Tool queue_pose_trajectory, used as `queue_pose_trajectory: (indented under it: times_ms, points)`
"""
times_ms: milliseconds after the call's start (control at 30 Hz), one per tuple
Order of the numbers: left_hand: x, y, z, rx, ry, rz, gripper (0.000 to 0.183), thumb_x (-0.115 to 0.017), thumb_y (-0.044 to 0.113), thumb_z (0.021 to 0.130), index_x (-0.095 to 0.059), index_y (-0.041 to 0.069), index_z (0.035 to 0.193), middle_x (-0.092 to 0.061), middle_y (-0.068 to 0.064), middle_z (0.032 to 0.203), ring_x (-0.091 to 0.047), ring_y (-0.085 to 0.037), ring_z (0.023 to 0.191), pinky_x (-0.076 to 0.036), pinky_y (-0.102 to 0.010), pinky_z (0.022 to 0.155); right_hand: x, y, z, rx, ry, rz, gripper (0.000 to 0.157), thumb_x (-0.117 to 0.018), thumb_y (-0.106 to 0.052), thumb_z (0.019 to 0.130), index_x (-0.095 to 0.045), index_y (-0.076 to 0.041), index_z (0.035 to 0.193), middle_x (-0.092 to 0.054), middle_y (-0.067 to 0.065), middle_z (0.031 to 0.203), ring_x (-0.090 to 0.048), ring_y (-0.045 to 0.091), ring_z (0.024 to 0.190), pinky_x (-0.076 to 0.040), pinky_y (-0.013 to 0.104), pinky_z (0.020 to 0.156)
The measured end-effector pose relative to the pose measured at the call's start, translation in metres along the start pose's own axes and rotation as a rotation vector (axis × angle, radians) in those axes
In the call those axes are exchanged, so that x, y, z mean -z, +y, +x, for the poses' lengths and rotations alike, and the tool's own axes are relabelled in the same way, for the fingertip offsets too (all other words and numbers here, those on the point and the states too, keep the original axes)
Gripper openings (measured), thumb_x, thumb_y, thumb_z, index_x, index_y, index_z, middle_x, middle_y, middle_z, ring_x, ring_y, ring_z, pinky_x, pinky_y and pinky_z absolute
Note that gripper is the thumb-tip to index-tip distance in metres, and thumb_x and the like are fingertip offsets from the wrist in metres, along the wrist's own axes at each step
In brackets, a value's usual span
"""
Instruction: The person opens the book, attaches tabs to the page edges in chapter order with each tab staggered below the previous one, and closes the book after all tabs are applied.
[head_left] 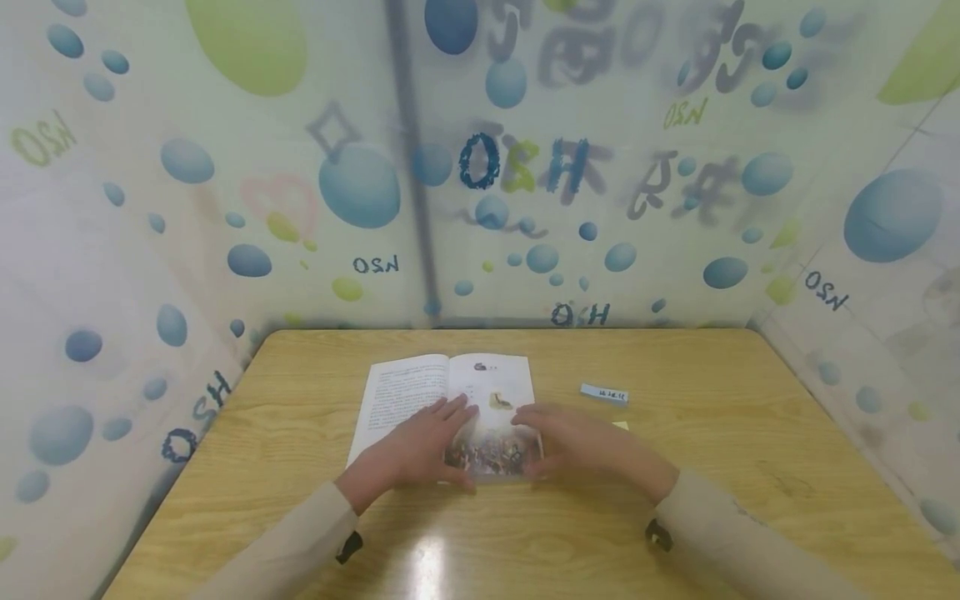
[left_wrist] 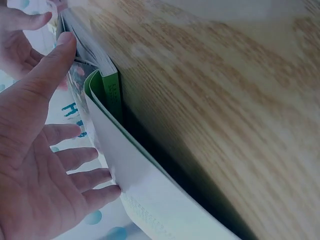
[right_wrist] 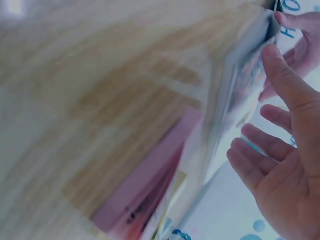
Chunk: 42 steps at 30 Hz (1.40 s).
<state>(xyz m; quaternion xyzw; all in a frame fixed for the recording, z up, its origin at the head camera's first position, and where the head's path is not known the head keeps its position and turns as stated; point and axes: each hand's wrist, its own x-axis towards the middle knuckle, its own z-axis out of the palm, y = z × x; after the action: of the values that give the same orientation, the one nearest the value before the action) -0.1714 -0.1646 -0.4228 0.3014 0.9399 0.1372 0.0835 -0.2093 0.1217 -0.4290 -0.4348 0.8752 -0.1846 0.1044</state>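
Observation:
An open book (head_left: 487, 379) lies on the table, printed text on its left page and a colour picture on its right page. My left hand (head_left: 420, 446) reaches over the book's middle, fingers straight, with the thumb by the lower edge. In the left wrist view, the book's green spine (left_wrist: 112, 97) shows under the lifted pages. At the right page's edge is my right hand (head_left: 573, 440), its fingers extended and loosely spread. Both palms appear with nothing held in the wrist views. A pink paper strip (right_wrist: 150, 170) stands out near the right hand in the right wrist view.
A light-blue slip (head_left: 604, 394) with handwriting lies to the right of the book. A yellow slip (head_left: 621, 426) peeks out from behind the right forearm. The wooden table (head_left: 750, 433) meets patterned walls (head_left: 480, 250) at its back and sides.

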Motion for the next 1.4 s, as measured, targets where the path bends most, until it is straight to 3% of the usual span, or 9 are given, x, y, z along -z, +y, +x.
queue_pose_trajectory:
  times_ms: [133, 400, 867, 1233, 1400]
  points:
    - [0.003, 0.0, -0.001, 0.008, 0.0, -0.009, 0.108, -0.083, 0.058, 0.077, -0.035, 0.002, 0.157, -0.027, -0.024, 0.161, -0.028, -0.046, 0.145, -0.024, -0.052, 0.117, 0.009, 0.004, -0.005, -0.053, 0.002, 0.014, 0.079, -0.081, -0.047, 0.084, -0.05, -0.015, 0.149, -0.046, 0.004, 0.154, -0.042, 0.023, 0.14, -0.034, 0.042, 0.114]
    - [0.006, -0.001, -0.003, 0.038, -0.002, -0.04, 0.108, -0.086, 0.053, 0.076, -0.033, 0.004, 0.158, -0.026, -0.022, 0.162, -0.03, -0.046, 0.143, -0.029, -0.054, 0.114, 0.017, 0.008, -0.015, -0.042, 0.028, 0.016, 0.078, -0.085, -0.037, 0.082, -0.052, -0.009, 0.146, -0.05, 0.009, 0.15, -0.045, 0.028, 0.137, -0.036, 0.045, 0.112]
    - [0.018, -0.007, -0.012, 0.064, -0.021, -0.041, 0.107, -0.085, 0.051, 0.079, -0.031, 0.004, 0.159, -0.025, -0.02, 0.163, -0.031, -0.041, 0.145, -0.031, -0.053, 0.114, 0.014, 0.011, -0.019, -0.058, -0.003, -0.007, 0.075, -0.083, -0.039, 0.085, -0.052, -0.007, 0.146, -0.051, 0.01, 0.149, -0.046, 0.029, 0.137, -0.036, 0.047, 0.112]
    - [0.021, -0.017, -0.023, 0.011, 0.093, -0.008, 0.116, -0.086, 0.044, 0.077, -0.02, -0.005, 0.159, -0.028, -0.029, 0.159, -0.036, -0.045, 0.14, -0.036, -0.054, 0.111, 0.011, 0.008, -0.018, -0.096, -0.026, -0.027, 0.073, -0.082, -0.038, 0.086, -0.052, -0.01, 0.146, -0.05, 0.008, 0.15, -0.045, 0.027, 0.138, -0.036, 0.045, 0.112]
    - [0.024, -0.026, -0.029, -0.024, 0.164, -0.034, 0.111, -0.085, 0.041, 0.078, -0.023, -0.007, 0.156, -0.035, -0.028, 0.155, -0.042, -0.041, 0.138, -0.039, -0.052, 0.109, 0.01, 0.007, -0.016, -0.09, -0.026, -0.026, 0.07, -0.081, -0.037, 0.087, -0.053, -0.01, 0.146, -0.05, 0.008, 0.15, -0.045, 0.026, 0.138, -0.036, 0.045, 0.112]
